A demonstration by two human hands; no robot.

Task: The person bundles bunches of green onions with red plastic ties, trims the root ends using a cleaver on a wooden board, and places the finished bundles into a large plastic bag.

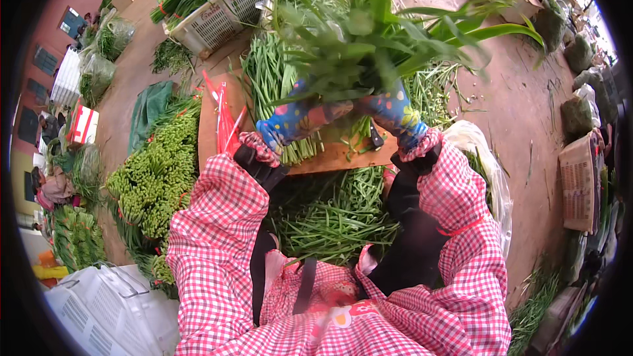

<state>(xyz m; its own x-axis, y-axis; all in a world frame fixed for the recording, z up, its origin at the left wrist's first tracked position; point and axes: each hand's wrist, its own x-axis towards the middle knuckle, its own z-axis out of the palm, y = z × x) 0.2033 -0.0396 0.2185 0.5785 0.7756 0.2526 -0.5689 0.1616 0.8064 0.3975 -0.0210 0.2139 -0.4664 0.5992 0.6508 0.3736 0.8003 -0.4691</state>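
Observation:
In front of me my left hand and my right hand, both in blue gloves with coloured dots, are closed round a bunch of long green leaves. The leaves fan up and outward, blurred, and cover most of my fingers. Below is a wooden board. On its left part lie red plastic strips; a bundle of green stalks rests across it beyond my left hand. A black-handled knife lies near my right wrist, beside cut green scraps.
Loose green leaves heap up between my knees. Bundles of budded green stems lie at the left, by a dark green cloth. A white crate of greens stands far left, a clear plastic bag at the right.

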